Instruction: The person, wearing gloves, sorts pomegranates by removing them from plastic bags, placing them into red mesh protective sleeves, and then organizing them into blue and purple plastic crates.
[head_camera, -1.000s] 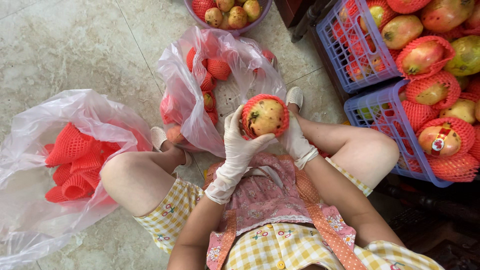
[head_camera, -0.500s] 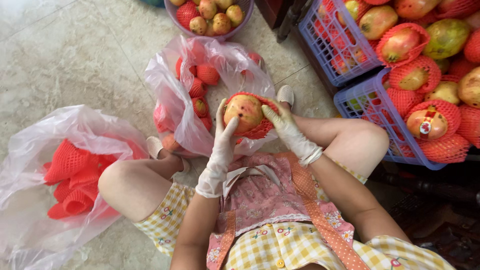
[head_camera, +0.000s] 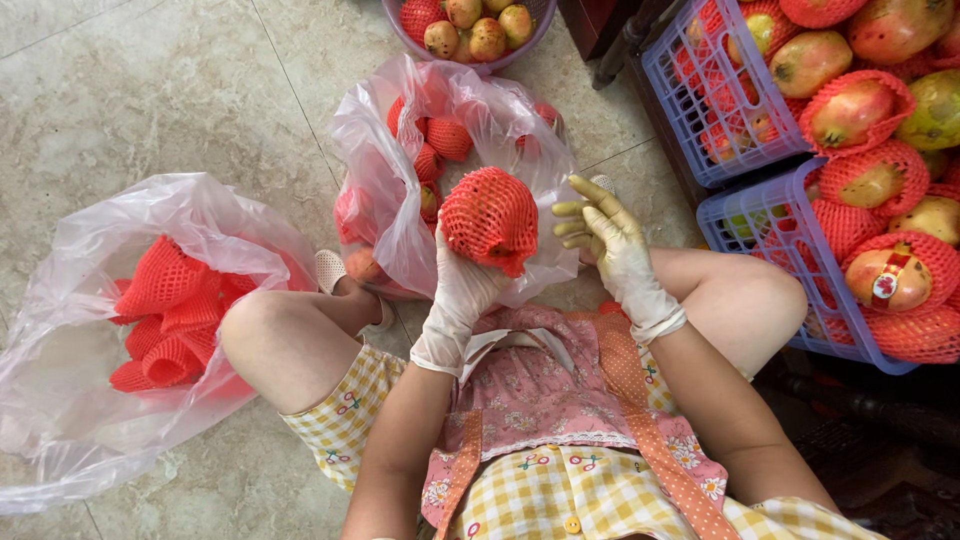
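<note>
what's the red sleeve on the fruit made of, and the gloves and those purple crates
Red sleeve, held in the left hand: looks like soft foam mesh, matte, with an open diamond weave. Gloves, seen on the right hand: thin, pale, wrinkled, likely latex or vinyl. Purple crates: rigid moulded plastic grid with a slight sheen.

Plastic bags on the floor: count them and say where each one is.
2. One clear plastic bag lies at the left, holding empty red foam nets. The other bag sits ahead of the knees, holding netted fruit. None else shows.
</note>
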